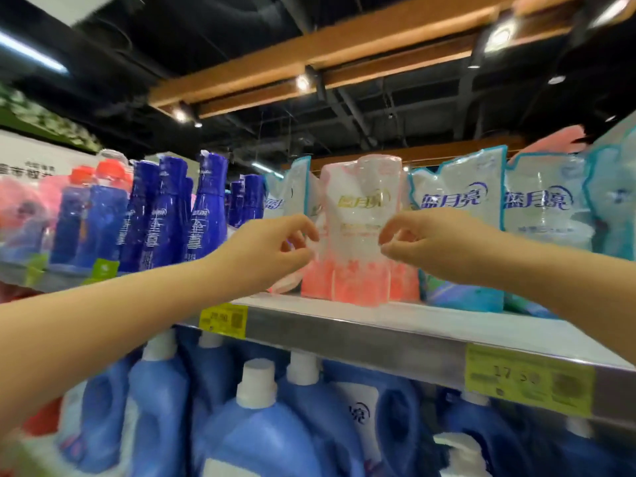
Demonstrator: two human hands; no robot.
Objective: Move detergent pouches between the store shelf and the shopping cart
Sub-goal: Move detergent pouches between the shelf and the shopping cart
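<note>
A pink-and-white detergent pouch (359,208) stands upright on the top store shelf (395,327), at the front of its row. My left hand (275,251) pinches the pouch's left edge between curled fingers and thumb. On the opposite edge, my right hand (430,244) pinches it the same way. Blue-and-white detergent pouches (457,215) stand to the right of it and another (287,191) to its left. The shopping cart is out of view.
Tall blue bottles (172,215) and red-capped bottles (86,215) fill the shelf's left part. Large blue detergent jugs (258,438) stand on the shelf below. Yellow price tags (528,380) hang on the metal shelf edge. Wooden beams and lamps run overhead.
</note>
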